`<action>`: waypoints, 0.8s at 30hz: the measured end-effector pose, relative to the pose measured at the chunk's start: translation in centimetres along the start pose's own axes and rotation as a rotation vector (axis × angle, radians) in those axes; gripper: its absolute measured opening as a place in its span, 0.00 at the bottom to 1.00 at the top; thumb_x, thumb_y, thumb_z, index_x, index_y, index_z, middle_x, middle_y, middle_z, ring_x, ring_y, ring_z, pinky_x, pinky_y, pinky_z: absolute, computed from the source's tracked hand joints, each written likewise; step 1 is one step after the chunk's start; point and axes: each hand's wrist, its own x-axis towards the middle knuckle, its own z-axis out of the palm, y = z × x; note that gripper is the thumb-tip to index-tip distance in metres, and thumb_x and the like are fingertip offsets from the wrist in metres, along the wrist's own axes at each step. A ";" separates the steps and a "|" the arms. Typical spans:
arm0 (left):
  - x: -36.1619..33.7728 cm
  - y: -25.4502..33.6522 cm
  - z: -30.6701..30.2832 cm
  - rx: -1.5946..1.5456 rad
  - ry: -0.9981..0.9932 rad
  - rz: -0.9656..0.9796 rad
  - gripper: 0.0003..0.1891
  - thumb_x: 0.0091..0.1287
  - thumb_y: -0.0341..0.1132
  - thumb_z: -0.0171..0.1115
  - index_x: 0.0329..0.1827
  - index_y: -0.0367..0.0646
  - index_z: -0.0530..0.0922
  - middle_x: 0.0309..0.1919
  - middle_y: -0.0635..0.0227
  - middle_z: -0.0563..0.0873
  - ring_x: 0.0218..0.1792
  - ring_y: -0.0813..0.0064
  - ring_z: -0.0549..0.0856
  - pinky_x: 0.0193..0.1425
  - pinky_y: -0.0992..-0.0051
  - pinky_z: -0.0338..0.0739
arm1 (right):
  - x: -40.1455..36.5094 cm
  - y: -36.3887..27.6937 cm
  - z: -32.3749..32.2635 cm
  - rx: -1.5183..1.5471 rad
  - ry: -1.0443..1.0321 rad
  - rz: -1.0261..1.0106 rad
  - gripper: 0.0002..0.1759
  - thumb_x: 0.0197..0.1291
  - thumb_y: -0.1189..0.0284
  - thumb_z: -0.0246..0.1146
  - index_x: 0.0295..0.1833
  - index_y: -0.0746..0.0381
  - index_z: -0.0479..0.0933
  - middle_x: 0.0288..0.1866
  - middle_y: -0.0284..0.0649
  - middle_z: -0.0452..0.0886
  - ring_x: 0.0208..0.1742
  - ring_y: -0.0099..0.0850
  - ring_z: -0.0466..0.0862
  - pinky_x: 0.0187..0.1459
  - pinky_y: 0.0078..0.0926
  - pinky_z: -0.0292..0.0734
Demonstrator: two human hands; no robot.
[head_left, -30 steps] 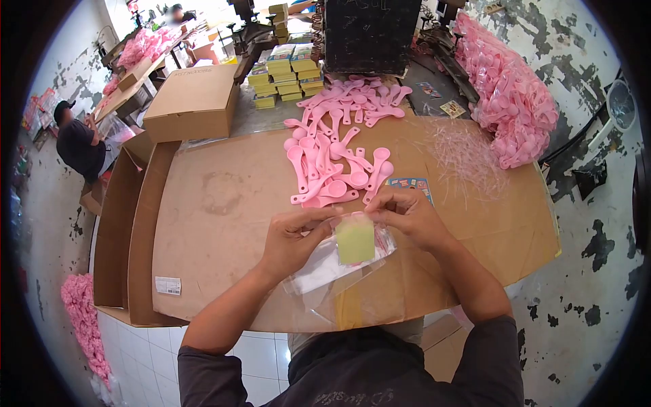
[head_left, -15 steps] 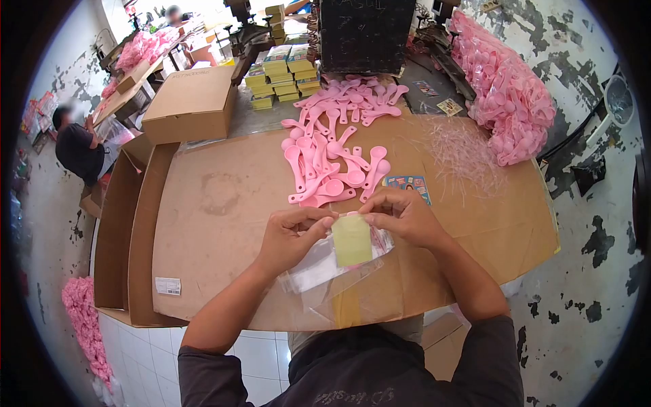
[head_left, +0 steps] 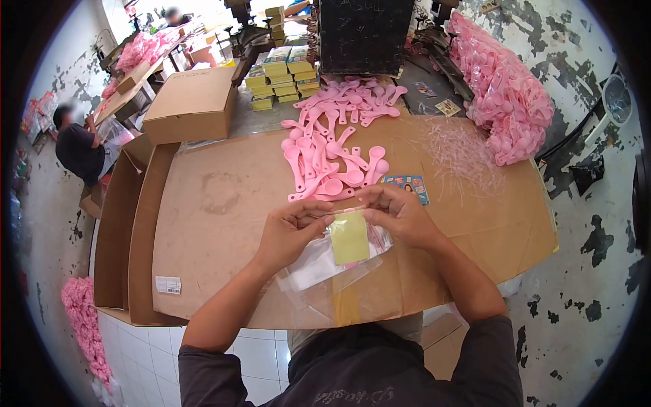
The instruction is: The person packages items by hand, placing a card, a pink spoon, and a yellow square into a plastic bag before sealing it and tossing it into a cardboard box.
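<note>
Bag (head_left: 349, 239) in L hand (head_left: 293, 234), R hand (head_left: 401, 214)

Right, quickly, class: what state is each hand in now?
Left hand: closed, pinching the top of the clear bag.
Right hand: closed, pinching the same bag's top.

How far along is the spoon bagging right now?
Done: a large heap of bagged pink spoons sits at the right, apparently finished. In hand: left hand and right hand pinch the top of a clear bag holding a yellow card. Remaining: many loose pink spoons lie on the cardboard.
</note>
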 end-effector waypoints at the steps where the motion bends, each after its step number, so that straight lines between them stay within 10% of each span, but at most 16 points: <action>1: 0.0 0.0 -0.1 -0.007 0.003 0.000 0.14 0.72 0.24 0.70 0.58 0.31 0.84 0.47 0.61 0.92 0.40 0.81 0.90 0.43 0.80 0.86 | -0.1 -0.4 0.3 0.013 0.004 0.008 0.15 0.71 0.78 0.68 0.61 0.68 0.81 0.47 0.36 0.87 0.47 0.20 0.85 0.49 0.21 0.80; 14: -2.8 4.1 -2.6 0.086 -0.042 -0.094 0.11 0.75 0.32 0.69 0.55 0.35 0.83 0.40 0.69 0.90 0.37 0.82 0.88 0.40 0.77 0.86 | 0.3 -1.9 -2.2 -0.362 -0.042 -0.027 0.19 0.71 0.70 0.68 0.63 0.67 0.80 0.52 0.41 0.86 0.53 0.30 0.84 0.55 0.31 0.79; 20: -6.5 3.1 -14.3 -0.408 0.932 0.416 0.20 0.81 0.43 0.61 0.65 0.38 0.80 0.53 0.66 0.88 0.48 0.77 0.89 0.54 0.73 0.85 | -0.3 0.1 -8.8 -1.195 0.302 -0.165 0.23 0.65 0.64 0.70 0.62 0.64 0.81 0.64 0.47 0.80 0.69 0.47 0.75 0.72 0.44 0.66; 24: -6.6 4.0 -11.8 -0.187 0.789 0.292 0.20 0.80 0.43 0.62 0.67 0.39 0.80 0.57 0.64 0.87 0.50 0.75 0.87 0.57 0.74 0.81 | -0.7 0.4 -9.9 -1.201 0.238 -0.145 0.20 0.64 0.66 0.71 0.59 0.62 0.83 0.63 0.45 0.80 0.69 0.45 0.75 0.73 0.43 0.65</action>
